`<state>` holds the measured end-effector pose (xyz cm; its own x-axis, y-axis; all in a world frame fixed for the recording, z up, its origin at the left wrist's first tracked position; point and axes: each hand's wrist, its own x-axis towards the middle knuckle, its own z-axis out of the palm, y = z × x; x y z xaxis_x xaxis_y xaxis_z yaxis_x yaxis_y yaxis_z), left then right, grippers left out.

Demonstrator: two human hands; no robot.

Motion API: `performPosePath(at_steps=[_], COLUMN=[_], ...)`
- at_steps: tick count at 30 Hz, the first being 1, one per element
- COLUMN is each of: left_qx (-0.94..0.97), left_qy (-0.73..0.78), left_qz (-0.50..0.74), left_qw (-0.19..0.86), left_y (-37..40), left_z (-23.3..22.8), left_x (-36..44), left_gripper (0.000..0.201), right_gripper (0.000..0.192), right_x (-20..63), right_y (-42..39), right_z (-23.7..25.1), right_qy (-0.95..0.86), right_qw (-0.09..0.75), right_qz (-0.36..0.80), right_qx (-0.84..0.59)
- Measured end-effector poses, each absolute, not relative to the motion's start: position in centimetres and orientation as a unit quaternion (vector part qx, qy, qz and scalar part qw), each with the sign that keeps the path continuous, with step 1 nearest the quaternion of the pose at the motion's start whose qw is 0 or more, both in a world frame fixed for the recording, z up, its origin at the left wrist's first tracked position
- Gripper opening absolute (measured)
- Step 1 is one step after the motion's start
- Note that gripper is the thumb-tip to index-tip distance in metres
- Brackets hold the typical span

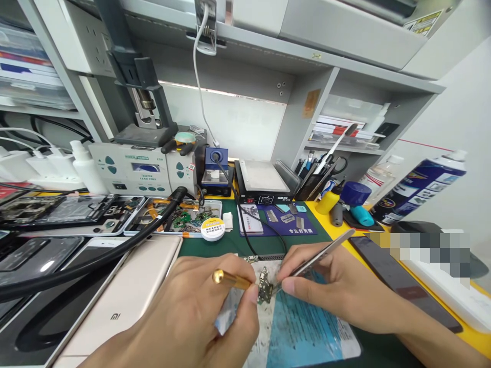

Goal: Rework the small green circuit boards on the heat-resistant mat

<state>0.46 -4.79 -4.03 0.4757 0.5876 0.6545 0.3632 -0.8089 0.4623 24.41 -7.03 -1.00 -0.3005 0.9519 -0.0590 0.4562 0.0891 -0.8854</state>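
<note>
Fingers of the left hand [192, 312] are pinched together on a brass-tipped tool [230, 279], its tip pointing right toward a small circuit board [264, 291]. Fingers of the right hand [337, 291] are closed on metal tweezers [322, 254], whose points meet the board. The board lies on a blue sheet [303, 327] near the front edge of the table [226, 245], between both hands. Behind, a tray [176, 217] holds loose green boards and parts; a second tray [65, 212] holds an opened phone. A gold phone [126, 296] crowds the left side; a dark phone [402, 281] lies right.
</note>
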Motion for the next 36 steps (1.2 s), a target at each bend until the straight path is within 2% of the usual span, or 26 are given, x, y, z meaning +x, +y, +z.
performPosePath(at_steps=[4, 14, 36], left_qx=[0.845, 0.848, 0.848], left_qy=[0.258, 0.273, 0.282], left_qz=[0.449, 0.434, 0.431], left_qw=[0.133, 0.134, 0.125], left_y=[-4.74, -4.78, -5.02], left_z=[-4.16, -4.17, -3.74], left_x=[0.50, 0.54, 0.48], left_gripper=[0.014, 0.013, 0.015], right_gripper=[0.022, 0.017, 0.020], right_x=[24.13, 24.22, 24.39], right_y=[-6.92, -7.09, -7.22], right_z=[-0.93, -1.01, -1.08], right_qy=[-0.662, -0.703, -0.708], right_qw=[0.307, 0.273, 0.279], right_qz=[0.421, 0.409, 0.396], right_qx=[-0.539, -0.513, -0.514])
